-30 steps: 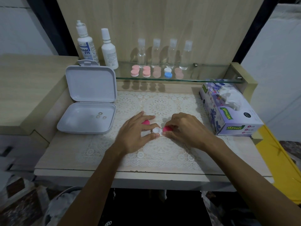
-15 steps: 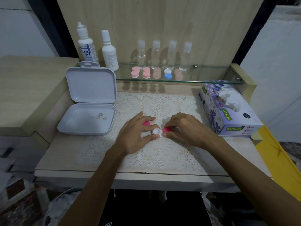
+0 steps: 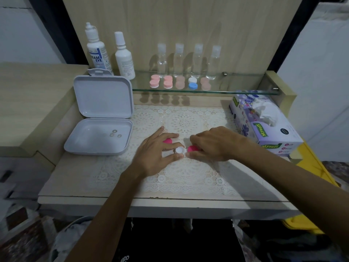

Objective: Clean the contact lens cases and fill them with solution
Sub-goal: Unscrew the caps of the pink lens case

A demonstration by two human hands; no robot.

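While my left hand [image 3: 154, 154] pinches the open white well [image 3: 179, 149] of a contact lens case between thumb and fingertips, my right hand [image 3: 213, 143] curls its fingers over the pink cap [image 3: 192, 149] on the neighbouring well, holding it from above. Both hands rest on the lace mat [image 3: 187, 176] at the middle of the table [image 3: 62, 182], fingertips almost meeting over the case.

The case lies between the two hands with its long axis running left to right, white well towards my left fingers, capped well under my right. A second pink cap [image 3: 167, 141] lies loose on the mat just behind my left fingers, partly hidden by them. I judge the step in hand to be unscrewing the remaining cap; that move turns on the left hand keeping the body from spinning while the right twists, and the right is plainly the nearer hand for it.

Further out, an open white box [image 3: 102, 120] sits to the left with small rings in its tray. A tissue box [image 3: 264, 127] stands to the right, near enough for wiping. On the glass shelf [image 3: 236, 91] behind are five more closed lens cases [image 3: 180, 84], four small clear bottles [image 3: 188, 61] and two white solution bottles [image 3: 111, 53], well apart from both hands; the left would reach the solution more directly.
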